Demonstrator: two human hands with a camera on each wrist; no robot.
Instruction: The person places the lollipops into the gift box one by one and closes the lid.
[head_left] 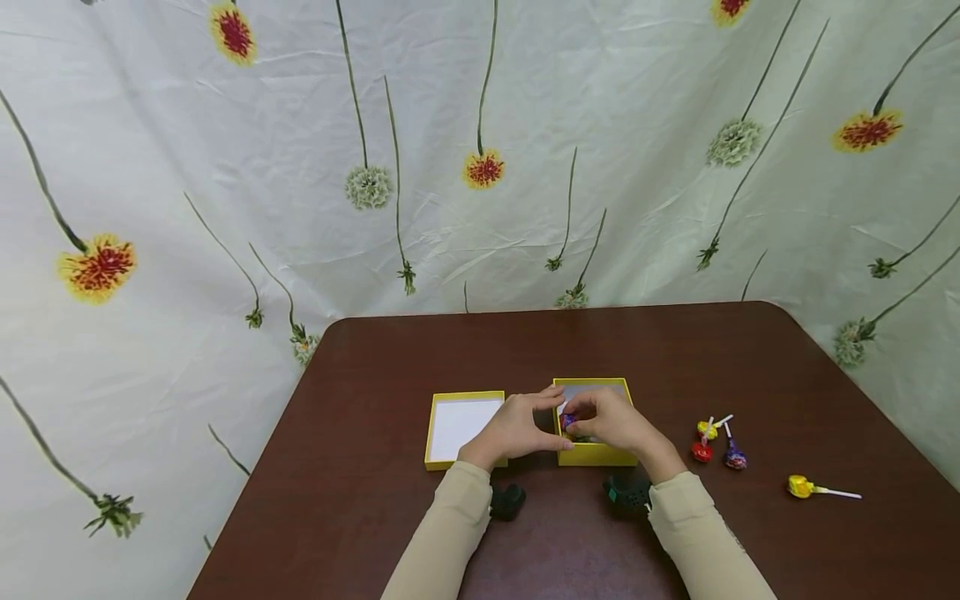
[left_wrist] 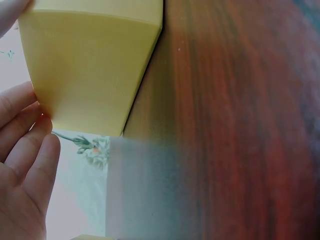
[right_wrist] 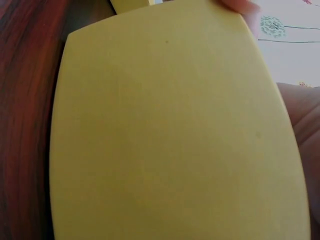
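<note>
A yellow box (head_left: 597, 455) stands open-topped on the table, with the two hands over it. My right hand (head_left: 611, 421) reaches in from the right and pinches a lollipop with a purple wrapper (head_left: 567, 421) just inside the left wall. At the box's left side, my left hand (head_left: 517, 429) rests with its thumb along the front rim and extended fingertips at the left rim. In the left wrist view, fingers (left_wrist: 42, 160) touch the edge of the yellow wall. The right wrist view is mostly filled by the box's yellow side (right_wrist: 170, 125); the lollipop is hidden there.
A shallow yellow-rimmed lid (head_left: 467, 421) with a white inside lies left of the box. To the right lie a red lollipop (head_left: 702, 452), a purple lollipop (head_left: 736, 456) and a yellow one (head_left: 707, 430), close together. Another yellow lollipop (head_left: 801, 487) lies nearer the table's (head_left: 360, 500) right edge.
</note>
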